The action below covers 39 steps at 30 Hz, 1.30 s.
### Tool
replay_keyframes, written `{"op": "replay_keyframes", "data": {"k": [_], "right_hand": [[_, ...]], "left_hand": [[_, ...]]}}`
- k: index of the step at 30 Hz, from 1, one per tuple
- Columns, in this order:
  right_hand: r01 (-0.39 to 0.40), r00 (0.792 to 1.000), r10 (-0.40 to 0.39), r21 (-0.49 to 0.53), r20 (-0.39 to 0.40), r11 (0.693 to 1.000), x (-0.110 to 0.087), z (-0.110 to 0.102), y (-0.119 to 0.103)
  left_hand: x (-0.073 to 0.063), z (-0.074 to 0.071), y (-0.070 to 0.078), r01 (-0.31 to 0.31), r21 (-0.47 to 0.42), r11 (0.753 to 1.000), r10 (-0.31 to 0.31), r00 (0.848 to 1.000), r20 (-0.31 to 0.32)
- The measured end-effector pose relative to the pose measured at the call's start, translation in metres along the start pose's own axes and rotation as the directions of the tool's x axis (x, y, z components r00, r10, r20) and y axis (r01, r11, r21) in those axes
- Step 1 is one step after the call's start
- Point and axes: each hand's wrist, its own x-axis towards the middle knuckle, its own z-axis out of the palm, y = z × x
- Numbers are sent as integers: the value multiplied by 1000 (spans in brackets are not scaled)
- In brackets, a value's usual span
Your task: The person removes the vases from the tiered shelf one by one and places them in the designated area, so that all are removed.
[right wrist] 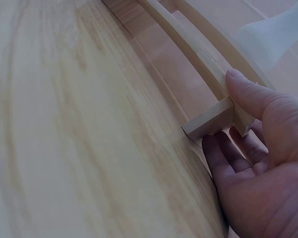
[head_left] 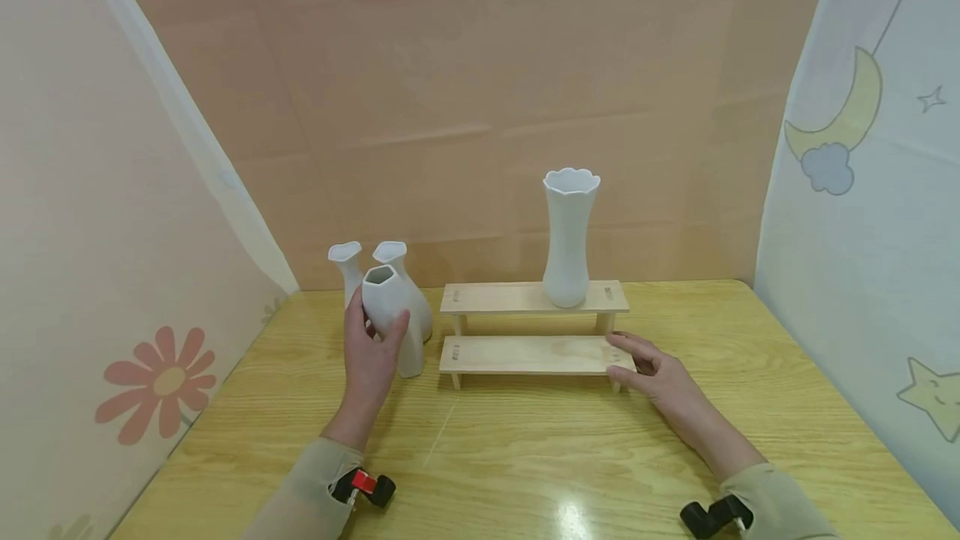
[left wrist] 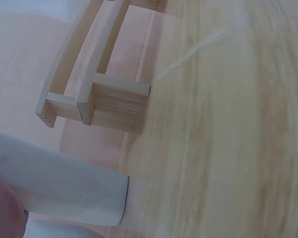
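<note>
My left hand (head_left: 372, 357) grips a white ceramic vase (head_left: 386, 302) with an angular mouth, thumb on its near right side. The vase leans a little, its base at the lower right; in the left wrist view its lower part (left wrist: 74, 183) shows close to the tabletop. Right behind it are a slim white vase (head_left: 346, 255) with a flared rim and a rounder, narrow-necked white vase (head_left: 418, 302). At the right end of a two-tier wooden stand (head_left: 525, 354), my right hand (head_left: 667, 382) holds the lower board, thumb on top and fingers curled around the end by the leg.
On the upper board (head_left: 495, 297) of the stand, toward the right, stands a tall white vase (head_left: 567, 248) with a scalloped rim. The wooden table (head_left: 525, 457) is bordered by a tan backdrop (head_left: 480, 107) and printed cloth walls on both sides.
</note>
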Motion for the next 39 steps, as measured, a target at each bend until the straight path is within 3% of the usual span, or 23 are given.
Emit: {"op": "replay_keyframes", "data": {"k": [7, 13, 25, 32, 39], "right_hand": [[0, 1000, 0, 3, 1, 1000, 0, 0, 0], [-1, 1000, 1, 1, 0, 1000, 1, 1, -2], [-7, 1000, 7, -3, 9, 1000, 2, 1, -2], [-16, 1000, 16, -9, 6, 1000, 1, 1, -2], [-21, 1000, 21, -19, 8, 1000, 0, 0, 0]], "left_hand": [[1, -1, 2, 4, 9, 1000, -4, 1000, 7], [2, -3, 6, -6, 70, 998, 6, 1000, -8], [5, -9, 24, -118, 98, 988, 125, 990, -61], [11, -12, 39, -131, 140, 981, 142, 987, -70], [17, -6, 60, -232, 135, 963, 242, 968, -67]]}}
